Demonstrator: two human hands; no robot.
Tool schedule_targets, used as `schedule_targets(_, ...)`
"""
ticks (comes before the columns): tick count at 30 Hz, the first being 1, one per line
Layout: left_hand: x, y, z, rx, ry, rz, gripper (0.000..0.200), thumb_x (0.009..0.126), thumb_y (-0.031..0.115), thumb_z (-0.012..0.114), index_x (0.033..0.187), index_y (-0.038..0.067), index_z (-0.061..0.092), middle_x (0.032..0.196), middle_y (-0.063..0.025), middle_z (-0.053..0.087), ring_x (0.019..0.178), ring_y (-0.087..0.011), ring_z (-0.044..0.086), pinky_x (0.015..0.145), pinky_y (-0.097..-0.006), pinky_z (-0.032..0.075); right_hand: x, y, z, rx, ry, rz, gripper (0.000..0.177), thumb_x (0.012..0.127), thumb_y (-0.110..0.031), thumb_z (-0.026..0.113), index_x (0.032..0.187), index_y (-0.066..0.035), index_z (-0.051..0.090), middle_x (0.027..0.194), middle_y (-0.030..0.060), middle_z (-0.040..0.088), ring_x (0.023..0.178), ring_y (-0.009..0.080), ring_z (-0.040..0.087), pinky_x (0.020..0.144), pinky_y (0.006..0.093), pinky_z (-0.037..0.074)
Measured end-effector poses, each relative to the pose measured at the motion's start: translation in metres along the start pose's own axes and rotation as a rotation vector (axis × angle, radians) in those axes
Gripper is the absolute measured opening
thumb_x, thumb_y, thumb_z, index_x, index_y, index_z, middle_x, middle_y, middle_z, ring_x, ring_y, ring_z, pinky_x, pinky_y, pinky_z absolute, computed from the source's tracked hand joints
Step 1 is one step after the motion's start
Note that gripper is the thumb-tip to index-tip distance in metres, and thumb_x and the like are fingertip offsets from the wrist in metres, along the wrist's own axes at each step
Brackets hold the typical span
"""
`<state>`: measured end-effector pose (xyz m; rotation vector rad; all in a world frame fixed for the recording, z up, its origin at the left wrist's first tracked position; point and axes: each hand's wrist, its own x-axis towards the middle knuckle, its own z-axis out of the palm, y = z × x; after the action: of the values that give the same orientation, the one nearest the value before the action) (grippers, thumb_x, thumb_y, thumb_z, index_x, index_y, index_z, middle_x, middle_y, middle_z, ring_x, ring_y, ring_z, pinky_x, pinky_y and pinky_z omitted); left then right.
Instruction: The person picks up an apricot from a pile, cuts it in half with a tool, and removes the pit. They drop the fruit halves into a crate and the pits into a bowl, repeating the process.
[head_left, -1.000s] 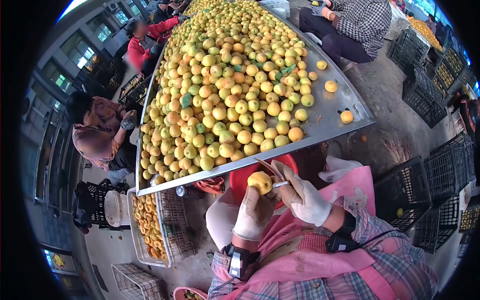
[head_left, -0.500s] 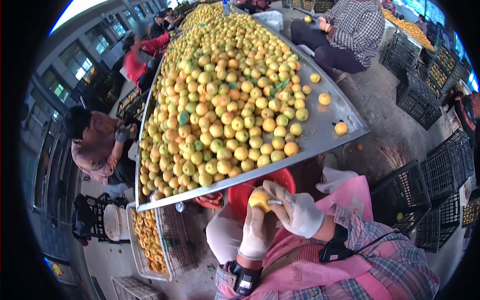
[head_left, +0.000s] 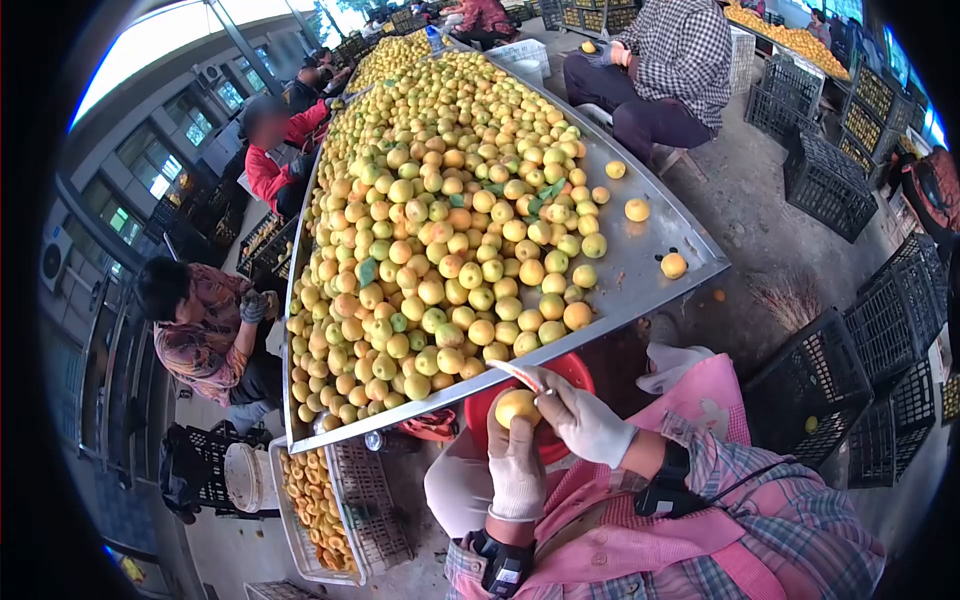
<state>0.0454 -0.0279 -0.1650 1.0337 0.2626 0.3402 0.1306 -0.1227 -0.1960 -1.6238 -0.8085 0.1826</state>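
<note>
A yellow fruit is held in the fingers of my left hand, which wears a whitish glove. My right hand, gloved too, is closed on a slim tool with an orange-and-white part that points up and left over the fruit. Below both hands is a red bucket, partly hidden by them. Just beyond, a metal-edged table bears a large heap of yellow-green fruit with some green leaves.
A crate with cut orange fruit stands at lower left beside a white bucket. Black crates stand at right. People sit around the table, one in a checkered top and one in red.
The view has shifted slightly. The tool in my right hand now points up and left above the fruit, where before it lay against the fruit's side. My left hand still holds the fruit.
</note>
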Motion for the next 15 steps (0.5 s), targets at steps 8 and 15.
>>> schedule_targets(8,0.013,-0.015,-0.025,-0.302,-0.183,-0.086,0.062,0.093,0.054,0.053,0.128,0.003,0.047,0.116,-0.0078,0.056,0.105,-0.0177,0.055,0.097,-0.0320,0.041,-0.003,-0.038,-0.042,1.083,-0.515,0.851,0.064,0.099,-0.061,0.018,0.059,-0.014,0.035,0.043,-0.0010,0.029,0.031,0.0126,0.029,0.032,0.0280,0.028)
schedule_targets(15,0.015,-0.005,-0.030,-0.538,-0.164,-0.149,0.065,0.088,0.050,0.064,0.135,0.010,0.043,0.114,-0.0091,0.059,0.103,-0.0200,0.058,0.099,-0.0384,0.043,-0.015,-0.017,-0.044,0.496,-0.234,0.403,0.041,0.103,-0.034,0.041,0.131,-0.005,0.047,0.070,0.0109,0.060,0.054,0.0234,0.058,0.053,0.0288,0.046)
